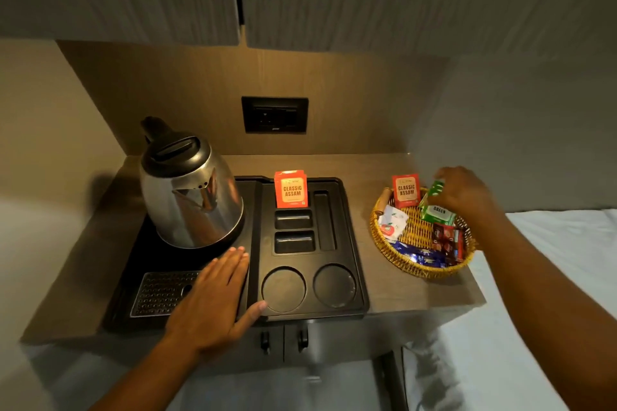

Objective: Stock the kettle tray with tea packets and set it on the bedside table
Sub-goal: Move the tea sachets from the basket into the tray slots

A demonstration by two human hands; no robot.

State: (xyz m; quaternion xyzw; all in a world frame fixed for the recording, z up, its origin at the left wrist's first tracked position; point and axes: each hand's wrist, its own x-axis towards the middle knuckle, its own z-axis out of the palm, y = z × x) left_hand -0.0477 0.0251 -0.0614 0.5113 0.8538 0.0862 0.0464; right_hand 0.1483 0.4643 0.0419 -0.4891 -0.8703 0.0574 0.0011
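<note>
Left hand: I rest it flat, fingers spread, on the black tray, lower centre.
Right hand: I pinch a green packet over the basket, right.
Slot: one orange Assam packet upright, centre.

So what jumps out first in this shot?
The shiny steel kettle standing at the left of the black plastic tray, and the orange Classic Assam tea packet upright in a rear slot. At right, the right hand pinches a green packet over the yellow wicker basket.

Kettle on tray left part, tea packet in rear slot, basket right of tray.
</note>
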